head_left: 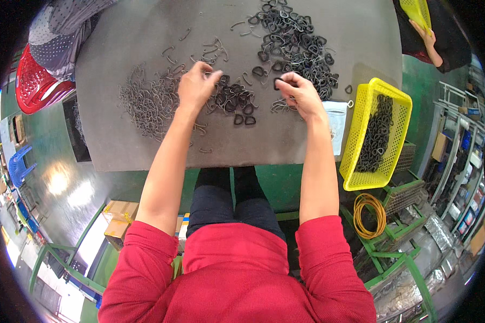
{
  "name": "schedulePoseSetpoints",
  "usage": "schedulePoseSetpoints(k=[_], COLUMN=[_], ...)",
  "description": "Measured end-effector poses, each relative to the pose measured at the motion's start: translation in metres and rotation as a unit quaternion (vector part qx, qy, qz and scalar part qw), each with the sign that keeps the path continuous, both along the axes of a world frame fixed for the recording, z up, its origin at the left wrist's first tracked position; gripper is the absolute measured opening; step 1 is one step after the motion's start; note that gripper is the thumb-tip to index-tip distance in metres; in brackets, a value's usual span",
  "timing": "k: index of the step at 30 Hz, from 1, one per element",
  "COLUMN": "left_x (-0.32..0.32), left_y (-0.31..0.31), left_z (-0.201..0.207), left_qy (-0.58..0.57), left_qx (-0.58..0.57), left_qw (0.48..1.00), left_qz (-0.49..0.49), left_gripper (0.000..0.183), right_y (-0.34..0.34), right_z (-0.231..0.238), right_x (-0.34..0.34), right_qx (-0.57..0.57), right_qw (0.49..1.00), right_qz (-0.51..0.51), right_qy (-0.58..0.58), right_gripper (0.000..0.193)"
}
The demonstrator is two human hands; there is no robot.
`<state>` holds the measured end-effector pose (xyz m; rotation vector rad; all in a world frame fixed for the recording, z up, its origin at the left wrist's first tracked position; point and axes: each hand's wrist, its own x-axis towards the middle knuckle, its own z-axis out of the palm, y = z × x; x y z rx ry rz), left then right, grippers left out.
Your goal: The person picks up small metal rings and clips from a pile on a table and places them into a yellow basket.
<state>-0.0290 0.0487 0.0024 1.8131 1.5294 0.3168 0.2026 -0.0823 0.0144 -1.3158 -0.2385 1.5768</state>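
My left hand (pixel 195 89) is over the table between two piles, slightly blurred. Its thumb and fingers are drawn together, and whatever they may hold is too small to make out. Below and left of it spreads a pile of bent grey metal hooks (pixel 145 102). My right hand (pixel 302 96) pinches a black D-shaped ring (pixel 278 84) between thumb and fingers. Between my hands lies a small cluster of black rings with hooks (pixel 232 98). Beyond my right hand stretches a large heap of black D-shaped rings (pixel 301 46).
A yellow plastic basket (pixel 406 116) of black pieces stands at the table's right edge, beside a pale pouch (pixel 336 121). At far right, another person's hand (pixel 426 36) grips a yellow basket (pixel 416 12). A person in a dotted sleeve (pixel 64 37) sits far left, by a red chair (pixel 32 81).
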Motion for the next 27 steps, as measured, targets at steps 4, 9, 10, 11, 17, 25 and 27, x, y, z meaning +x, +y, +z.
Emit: schedulePoseSetpoints(k=[4, 9, 10, 11, 17, 25, 27], left_x=[0.007, 0.006, 0.006, 0.006, 0.07, 0.279, 0.277], left_y=[-0.019, -0.017, -0.015, -0.013, -0.051, -0.203, -0.21], left_z=[-0.016, -0.013, -0.006, 0.003, 0.04, 0.094, 0.103], left_qy=[0.084, -0.004, -0.002, -0.059, -0.116, -0.245, -0.287], left_qx=[0.088, 0.071, 0.074, -0.053, -0.17, -0.097, -0.082], left_qw=[0.987, 0.993, 0.993, 0.996, 0.971, 0.909, 0.904], left_qz=[-0.102, -0.09, -0.091, -0.042, -0.122, -0.323, -0.306], left_gripper=[0.034, 0.024, 0.024, 0.025, 0.031, 0.043, 0.039], right_y=[0.039, 0.064, 0.064, 0.063, -0.018, -0.205, -0.224], right_z=[-0.014, -0.016, -0.01, -0.003, 0.039, 0.083, 0.08], right_x=[-0.019, -0.039, -0.038, -0.035, 0.008, 0.147, 0.155], right_qx=[0.017, -0.077, -0.075, -0.09, -0.079, -0.235, -0.33], right_qw=[0.928, 0.725, 0.726, 0.755, 0.862, 0.736, 0.653], right_qz=[0.135, 0.231, 0.228, 0.226, 0.028, -0.108, -0.02], right_qy=[-0.346, -0.644, -0.644, -0.61, -0.5, -0.626, -0.682], right_gripper=[0.033, 0.032, 0.032, 0.03, 0.025, 0.027, 0.038])
